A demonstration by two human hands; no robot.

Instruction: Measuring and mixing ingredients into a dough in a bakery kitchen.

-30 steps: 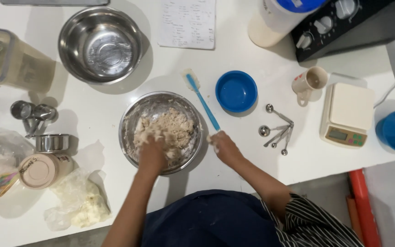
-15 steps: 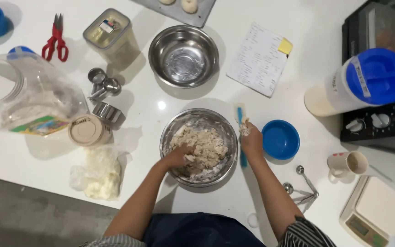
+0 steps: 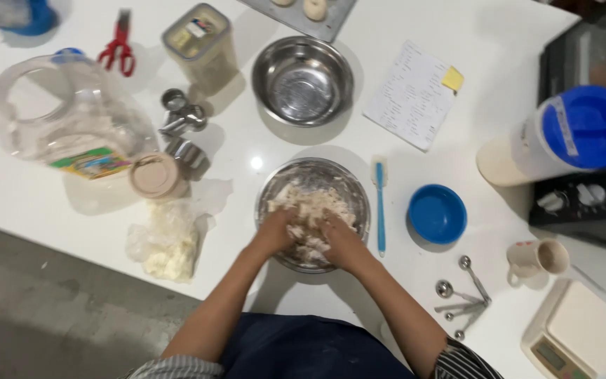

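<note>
A steel mixing bowl [image 3: 351,191] in front of me holds pale, shaggy dough [image 3: 308,210]. Both of my hands are inside it. My left hand [image 3: 275,230] presses into the dough on the left side. My right hand [image 3: 338,238] digs in beside it on the right, fingers curled into the dough. A blue spatula [image 3: 380,203] lies on the white counter just right of the bowl, apart from my hands.
An empty steel bowl [image 3: 303,81], a recipe sheet [image 3: 411,95], a blue small bowl [image 3: 437,213], measuring spoons [image 3: 463,293], a mug [image 3: 537,258], a scale [image 3: 575,335], a blue-lidded container [image 3: 559,137], a plastic jug [image 3: 64,126], measuring cups [image 3: 180,119], red scissors [image 3: 118,48] and a plastic wrap lump [image 3: 165,242] surround it.
My right hand has moved from beside the bowl's right rim into the bowl and onto the dough. My left hand stays in the dough. The view has shifted slightly.
</note>
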